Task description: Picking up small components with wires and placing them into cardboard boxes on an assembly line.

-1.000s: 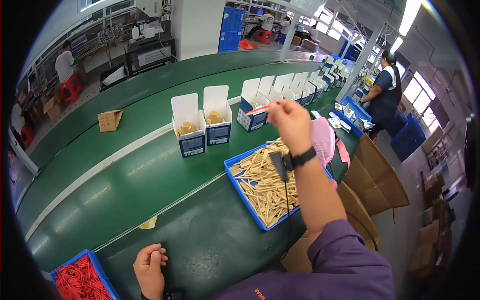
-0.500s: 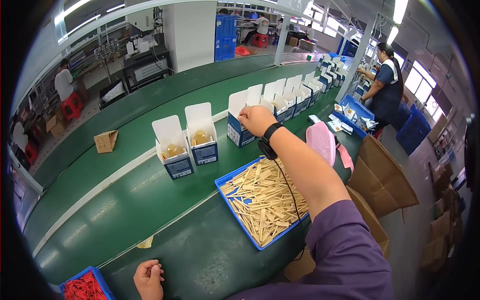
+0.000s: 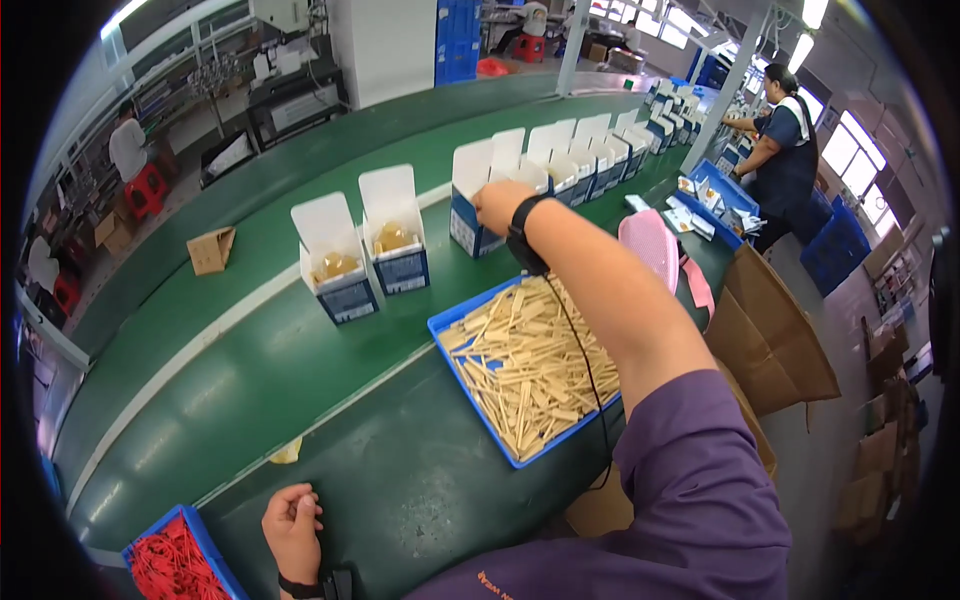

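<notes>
My right hand [image 3: 503,207] is at an open white-and-blue carton [image 3: 466,232] on the green belt, its curled fingers dipping into the top. The fingertips and anything in them are hidden. Left of it stand two more open cartons, the nearer carton [image 3: 345,304] and its neighbour [image 3: 405,270], each with a yellowish clear item inside. Beneath my right forearm lies a blue tray [image 3: 476,414] heaped with flat wooden sticks [image 3: 530,370]. My left hand [image 3: 293,530] is loosely closed with nothing in it, near a blue bin [image 3: 212,548] of red thin pieces [image 3: 175,562].
More open cartons [image 3: 590,160] line the belt to the far right. A pink mesh pouch [image 3: 648,245], a blue bin of packets [image 3: 722,192] and a brown cardboard box [image 3: 765,340] are at right. A co-worker [image 3: 785,150] stands beyond. A small brown carton [image 3: 211,251] sits left.
My right hand has dropped lower into the carton's opening. The view has shifted, so the belt and trays sit higher in the picture. My left hand stays loosely curled.
</notes>
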`<state>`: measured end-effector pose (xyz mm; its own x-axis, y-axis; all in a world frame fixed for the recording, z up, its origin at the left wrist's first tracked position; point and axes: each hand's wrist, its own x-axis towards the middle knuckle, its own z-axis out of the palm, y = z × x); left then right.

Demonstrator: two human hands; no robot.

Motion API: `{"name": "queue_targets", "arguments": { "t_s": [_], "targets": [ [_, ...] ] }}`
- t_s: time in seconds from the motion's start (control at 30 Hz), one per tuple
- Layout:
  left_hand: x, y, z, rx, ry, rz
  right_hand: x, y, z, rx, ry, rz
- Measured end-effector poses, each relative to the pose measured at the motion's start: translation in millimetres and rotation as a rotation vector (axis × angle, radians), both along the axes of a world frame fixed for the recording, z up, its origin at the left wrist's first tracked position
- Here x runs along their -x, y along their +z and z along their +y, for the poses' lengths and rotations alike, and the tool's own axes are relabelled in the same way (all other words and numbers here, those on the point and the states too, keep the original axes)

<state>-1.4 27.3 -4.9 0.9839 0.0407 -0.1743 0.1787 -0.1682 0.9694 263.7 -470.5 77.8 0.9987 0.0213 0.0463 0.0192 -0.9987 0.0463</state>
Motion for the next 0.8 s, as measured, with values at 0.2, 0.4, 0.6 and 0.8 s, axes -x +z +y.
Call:
{"name": "queue_targets", "arguments": {
  "t_s": [0.2, 0.4, 0.6, 0.8],
  "targets": [
    [45, 67, 39, -0.121, 0.077, -0.031, 65, 49, 21, -0.205, 0.19, -0.294],
    [82, 81, 177, -0.806, 0.249, -0.323, 123, 21, 46, 0.089, 0.494, 0.138],
    [90, 30, 247, -1.248, 0.172, -0.177, 126, 5, 45, 0.061, 0.426, 0.1],
    [84, 11, 267, -1.262, 0.149, -0.18, 122, 65, 80, 0.081, 0.345, 0.097]
  ]
}}
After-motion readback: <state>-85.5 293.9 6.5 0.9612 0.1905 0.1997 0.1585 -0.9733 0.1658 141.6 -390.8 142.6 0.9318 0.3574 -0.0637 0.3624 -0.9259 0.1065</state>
